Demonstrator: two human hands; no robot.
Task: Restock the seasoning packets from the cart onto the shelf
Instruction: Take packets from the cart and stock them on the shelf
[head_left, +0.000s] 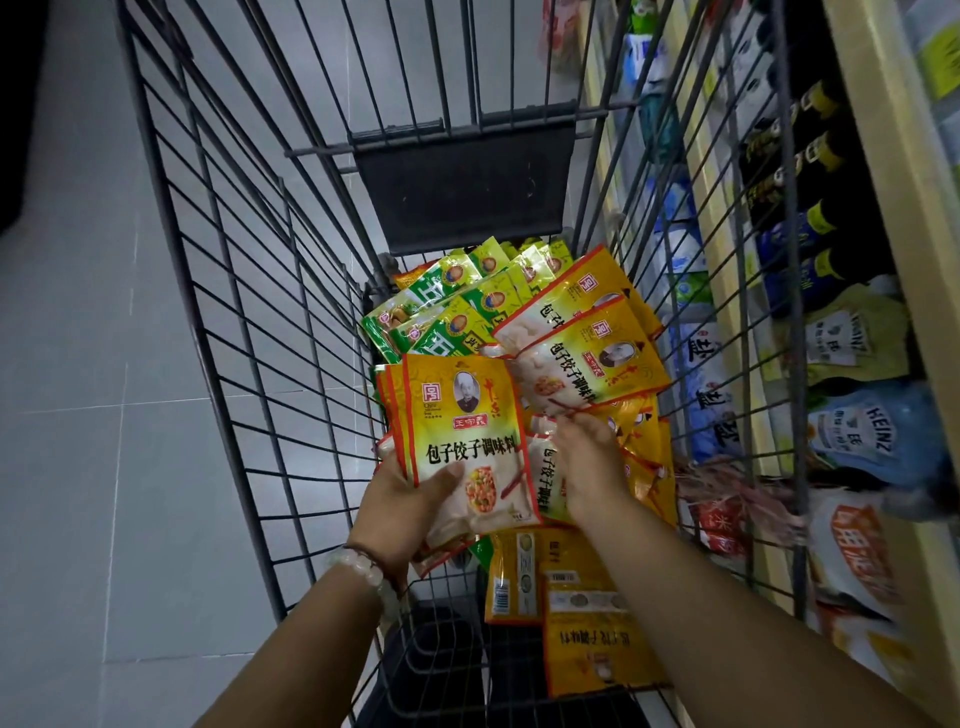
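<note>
— Gathering them into a stack looks like the step in hand: the left hand (402, 512) holds a fanned bunch of flat yellow foil seasoning packets (467, 441) upright over the black wire shopping cart (218, 291), thumb pressed across the front face and fingers curled behind.

— And the right hand (589, 462)?

— It is down among the loose yellow packets (587, 358) heaped in the cart's basket, back of the hand toward the camera. Its fingers are curled downward, apparently pinching one packet's edge, though the fingertips are hidden, so I cannot tell for certain.

— How would you expect these to handle?

— Light, thin and flexible, I would judge, with glossy film that slides against itself. A bunch gripped only at one corner could fan out and spill. Squeezing across the lower middle, as the left hand does, seems the safer hold.

— Anything else in the basket?

— Green foil packets (457, 306) lie at the far end, and more yellow ones lie back-side up near the handle end. The cream-edged wooden shelf (883, 171), stocked with dark bottles and Heinz pouches (857, 441), stands just beside the cart on the right.

— So nothing has reached the shelf?

— None of the packets in view have.
</note>
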